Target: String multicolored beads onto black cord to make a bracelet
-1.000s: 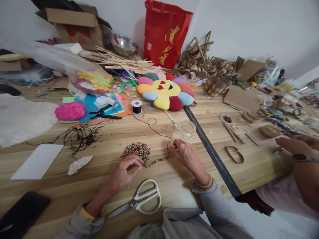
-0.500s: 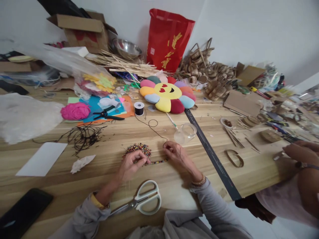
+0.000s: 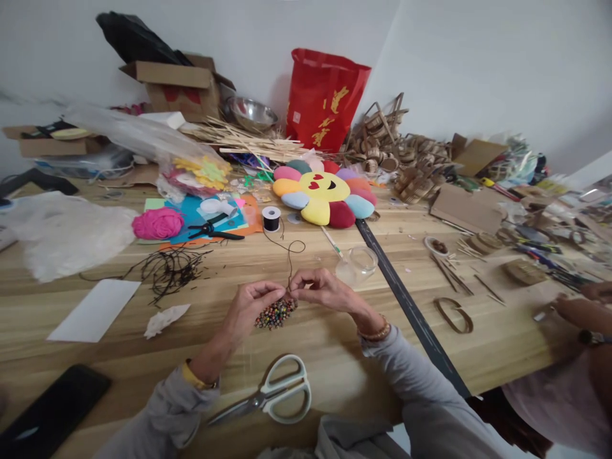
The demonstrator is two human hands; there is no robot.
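My left hand (image 3: 248,307) and my right hand (image 3: 327,292) meet fingertip to fingertip just above a small heap of multicoloured beads (image 3: 276,315). The right thumb and forefinger pinch a thin black cord (image 3: 289,258), which runs back in a loop to a white spool of black cord (image 3: 271,218). Closed in a pinch, the left fingers hold something too small to make out. The beaded strand cannot be told apart from the heap. White-handled scissors (image 3: 287,389) lie nearer me, blades pointing left.
Left are tangled black cord (image 3: 174,271), white paper (image 3: 95,310), crumpled tissue (image 3: 165,320), a phone (image 3: 57,408) and pliers (image 3: 215,229). A flower cushion (image 3: 329,191), a clear round container (image 3: 358,262) and a black strip (image 3: 406,293) lie beyond. A co-worker's hand (image 3: 574,312) is at right.
My hands have come together over the beads; before, they were apart with a beaded strand stretched between them. The right hand moved left, bringing the cord along. The view has tilted slightly upward.
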